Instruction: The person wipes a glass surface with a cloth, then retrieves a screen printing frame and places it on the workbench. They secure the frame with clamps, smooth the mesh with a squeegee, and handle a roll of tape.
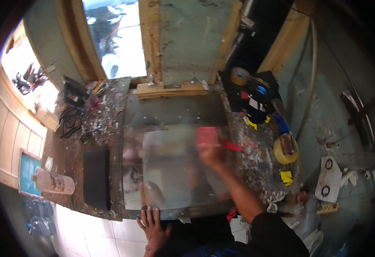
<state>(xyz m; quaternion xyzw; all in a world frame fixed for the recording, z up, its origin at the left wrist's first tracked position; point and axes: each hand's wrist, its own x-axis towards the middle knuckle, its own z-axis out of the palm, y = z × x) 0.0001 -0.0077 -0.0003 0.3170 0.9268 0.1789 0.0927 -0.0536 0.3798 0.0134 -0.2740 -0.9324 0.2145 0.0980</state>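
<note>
At the bottom centre of the frame the left hand lies open, fingers spread, pressing on the near edge of a clear sheet that rests flat on the paint-spattered desk. Just above, in the middle of the frame, the right hand reaches over the sheet and is closed around a red tool, blurred so that its kind cannot be told; its red handle pokes out toward the right. Under the sheet a large glass pane covers the middle of the desk. At lower left a black block lies just beside the pane, and a plastic bottle lies on its side at the desk's left edge. At centre right sits a yellow roll of tape. Farther up, black cables lie at upper left, a brown roll of tape at upper right, and a wooden-framed window fills the top.
</note>
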